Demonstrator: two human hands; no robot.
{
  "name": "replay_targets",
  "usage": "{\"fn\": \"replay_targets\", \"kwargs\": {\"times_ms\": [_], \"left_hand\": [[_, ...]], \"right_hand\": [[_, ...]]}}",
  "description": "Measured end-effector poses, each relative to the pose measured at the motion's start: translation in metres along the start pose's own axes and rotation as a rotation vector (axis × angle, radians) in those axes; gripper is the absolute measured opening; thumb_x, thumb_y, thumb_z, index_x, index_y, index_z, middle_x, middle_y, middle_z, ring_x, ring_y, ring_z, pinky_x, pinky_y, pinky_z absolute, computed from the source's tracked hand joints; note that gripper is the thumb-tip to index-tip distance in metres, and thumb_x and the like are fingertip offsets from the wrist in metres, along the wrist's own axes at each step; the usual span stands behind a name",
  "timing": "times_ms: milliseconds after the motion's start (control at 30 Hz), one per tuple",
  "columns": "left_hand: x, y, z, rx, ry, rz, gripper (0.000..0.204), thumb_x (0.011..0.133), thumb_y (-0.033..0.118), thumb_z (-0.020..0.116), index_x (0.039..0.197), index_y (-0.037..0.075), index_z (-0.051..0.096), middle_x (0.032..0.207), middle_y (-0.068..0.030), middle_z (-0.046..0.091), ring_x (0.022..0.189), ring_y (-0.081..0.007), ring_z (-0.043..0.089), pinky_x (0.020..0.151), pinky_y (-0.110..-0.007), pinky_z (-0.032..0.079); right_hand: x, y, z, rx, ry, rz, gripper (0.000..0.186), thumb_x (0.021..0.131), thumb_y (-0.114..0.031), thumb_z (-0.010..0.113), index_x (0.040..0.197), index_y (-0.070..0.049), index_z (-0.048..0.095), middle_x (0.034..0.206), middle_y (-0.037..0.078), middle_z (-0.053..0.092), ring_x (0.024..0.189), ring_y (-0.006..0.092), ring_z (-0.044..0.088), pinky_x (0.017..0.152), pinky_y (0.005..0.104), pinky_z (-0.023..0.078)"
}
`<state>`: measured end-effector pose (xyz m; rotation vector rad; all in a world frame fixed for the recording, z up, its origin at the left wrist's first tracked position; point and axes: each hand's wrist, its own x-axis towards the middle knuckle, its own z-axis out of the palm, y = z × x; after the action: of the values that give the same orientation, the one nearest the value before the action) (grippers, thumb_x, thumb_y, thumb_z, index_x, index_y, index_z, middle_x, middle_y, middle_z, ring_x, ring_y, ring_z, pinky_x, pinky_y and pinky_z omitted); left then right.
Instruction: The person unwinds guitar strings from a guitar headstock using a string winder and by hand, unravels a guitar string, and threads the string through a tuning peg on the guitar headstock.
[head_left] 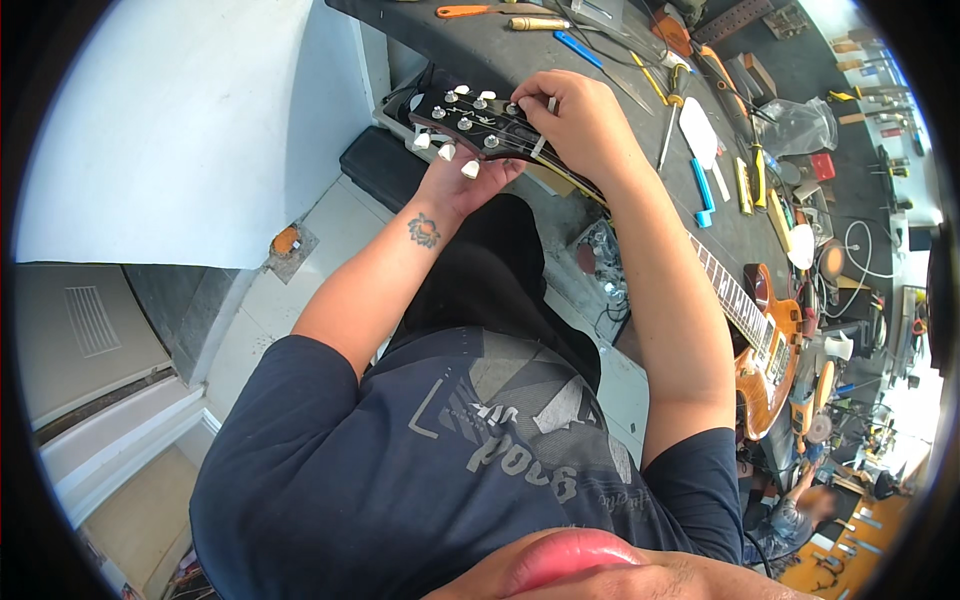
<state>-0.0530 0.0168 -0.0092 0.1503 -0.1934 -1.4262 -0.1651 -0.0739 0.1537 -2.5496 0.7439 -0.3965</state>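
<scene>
An electric guitar lies slantwise, its dark headstock (pixel 450 118) at upper centre and its amber-brown body (pixel 768 385) at the right. The strings run down the neck (pixel 728 285), partly hidden by my right forearm. Several white tuning keys (pixel 469 169) stick out from the headstock's edges. My left hand (pixel 472 182) is closed under the headstock near the start of the neck, supporting it from below; some fingers are hidden. Above the headstock, my right hand (pixel 580 115) pinches with thumb and forefinger at its far edge, on a tuning peg that the fingers mostly cover.
A dark workbench (pixel 470 45) holds screwdrivers (pixel 672 125), a blue string winder (pixel 702 190), a blue-handled tool (pixel 578 48) and a plastic bag (pixel 800 125). A black padded seat (pixel 385 170) stands left of my legs. Another person (pixel 795 520) is far off at lower right.
</scene>
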Motion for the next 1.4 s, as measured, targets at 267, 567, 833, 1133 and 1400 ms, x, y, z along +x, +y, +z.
{"fn": "replay_targets", "kwargs": {"times_ms": [267, 567, 833, 1133, 1400], "left_hand": [[-0.01, -0.003, -0.006, -0.174, -0.09, -0.032, 0.024, 0.105, 0.026, 0.056, 0.116, 0.01, 0.07, 0.108, -0.0047, 0.074, 0.092, -0.0163, 0.065, 0.088, -0.037, 0.049], [-0.004, -0.002, -0.012, -0.043, -0.263, -0.036, 0.032, 0.101, 0.04, 0.063, 0.119, 0.013, 0.069, 0.113, -0.0004, 0.071, 0.102, -0.0189, 0.063, 0.092, -0.038, 0.048], [-0.008, 0.007, 0.006, -0.082, 0.022, 0.01, 0.031, 0.105, 0.036, 0.051, 0.121, 0.013, 0.065, 0.121, -0.0027, 0.068, 0.111, -0.0192, 0.061, 0.093, -0.038, 0.048], [-0.001, -0.001, -0.01, -0.082, -0.174, -0.075, 0.032, 0.107, 0.035, 0.054, 0.123, 0.011, 0.066, 0.12, -0.0039, 0.072, 0.106, -0.0188, 0.065, 0.091, -0.038, 0.051], [0.008, 0.0, -0.016, -0.058, -0.193, -0.069, 0.035, 0.102, 0.04, 0.064, 0.127, 0.016, 0.066, 0.121, -0.0009, 0.072, 0.108, -0.0179, 0.065, 0.091, -0.037, 0.051]], "right_hand": [[0.002, -0.002, 0.0, -0.012, 0.001, -0.007, 0.02, 0.093, -0.018, 0.065, 0.104, -0.005, 0.077, 0.092, 0.016, 0.074, 0.086, 0.0328, 0.072, 0.08, 0.043, 0.056], [0.002, 0.0, 0.001, -0.004, 0.013, -0.041, 0.02, 0.092, -0.017, 0.066, 0.103, -0.004, 0.077, 0.091, 0.017, 0.074, 0.085, 0.0337, 0.072, 0.08, 0.0432, 0.056], [0.001, -0.001, -0.001, 0.013, 0.007, -0.025, 0.02, 0.091, -0.017, 0.067, 0.102, -0.004, 0.077, 0.092, 0.017, 0.073, 0.085, 0.0335, 0.071, 0.08, 0.0428, 0.056], [0.002, 0.001, 0.0, -0.006, 0.027, -0.057, 0.021, 0.091, -0.017, 0.067, 0.103, -0.003, 0.077, 0.094, 0.017, 0.074, 0.089, 0.0339, 0.072, 0.082, 0.0434, 0.056], [0.001, -0.005, 0.0, 0.01, 0.009, -0.027, 0.02, 0.091, -0.017, 0.068, 0.102, -0.003, 0.077, 0.095, 0.016, 0.074, 0.09, 0.0338, 0.072, 0.083, 0.0433, 0.056]]}}
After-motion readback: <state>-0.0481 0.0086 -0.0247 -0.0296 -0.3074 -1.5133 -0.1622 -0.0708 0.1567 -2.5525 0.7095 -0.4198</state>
